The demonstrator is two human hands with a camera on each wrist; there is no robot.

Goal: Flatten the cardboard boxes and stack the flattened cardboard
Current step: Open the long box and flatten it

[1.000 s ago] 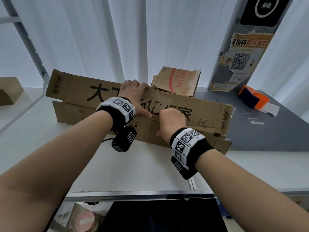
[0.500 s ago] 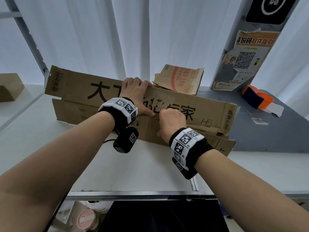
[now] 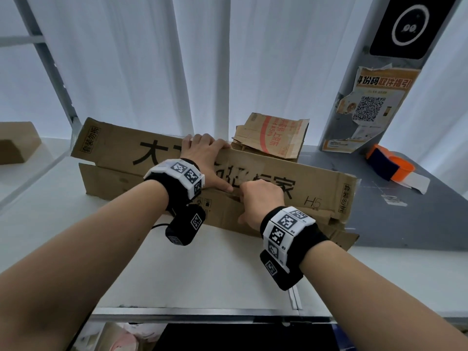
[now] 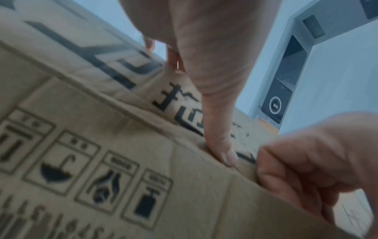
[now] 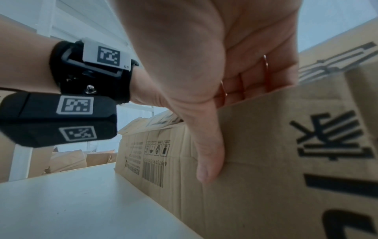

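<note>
A long brown cardboard box (image 3: 316, 183) printed with black characters lies across the white table (image 3: 177, 269). My left hand (image 3: 205, 158) holds its upper panel: the fingers curl over the far edge and the thumb (image 4: 220, 145) presses the front by the middle seam. Just to the right, my right hand (image 3: 258, 198) grips the lower edge of that panel. In the right wrist view its fingers (image 5: 245, 84) hook behind the cardboard edge (image 5: 286, 129) and its thumb (image 5: 206, 153) lies on the front. A lower panel (image 3: 114, 183) sticks out beneath.
A smaller flattened carton with red print (image 3: 271, 138) leans behind the box. An orange and blue tape dispenser (image 3: 390, 165) sits on the grey surface (image 3: 405, 219) at the right, by a post with a QR poster (image 3: 372, 110). Another box (image 3: 15, 143) stands at the far left.
Both hands keep their hold at the middle seam. The box has barely shifted.
</note>
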